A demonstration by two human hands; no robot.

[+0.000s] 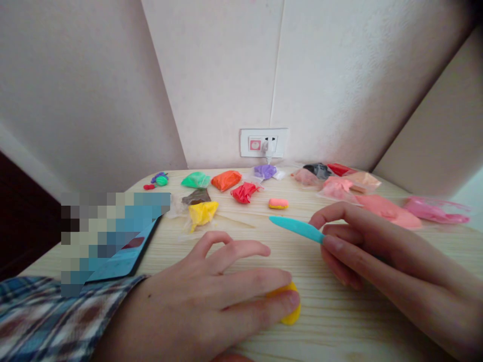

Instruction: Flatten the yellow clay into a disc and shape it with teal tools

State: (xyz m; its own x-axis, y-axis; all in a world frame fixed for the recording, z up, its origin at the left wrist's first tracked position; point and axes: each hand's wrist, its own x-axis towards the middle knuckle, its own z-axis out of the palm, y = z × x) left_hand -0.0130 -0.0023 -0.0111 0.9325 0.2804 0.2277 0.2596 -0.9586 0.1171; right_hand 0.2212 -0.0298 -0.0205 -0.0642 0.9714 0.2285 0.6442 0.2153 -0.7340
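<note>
My right hand (pixel 350 246) pinches a turquoise plastic clay knife (pixel 296 229) between thumb and fingers. Its blade points left and is held over the table. Low in the middle, my left hand (pixel 222 281) is open with its fingers spread. Two of its fingers lie over a flat yellow piece of modelling clay (pixel 291 315), partly hiding it. Beyond the blade, a small pink and yellow clay roll (pixel 278 203) rests on the wood.
Bags of clay in yellow (pixel 203 213), red (pixel 245 192), orange (pixel 226 180), green (pixel 195 179) and purple (pixel 265 172) stand farther back. Pink clay (pixel 388 210) lies at right. A tablet-like screen (pixel 124 256), partly pixelated, is at left. A wall socket (pixel 264 143) holds a plug.
</note>
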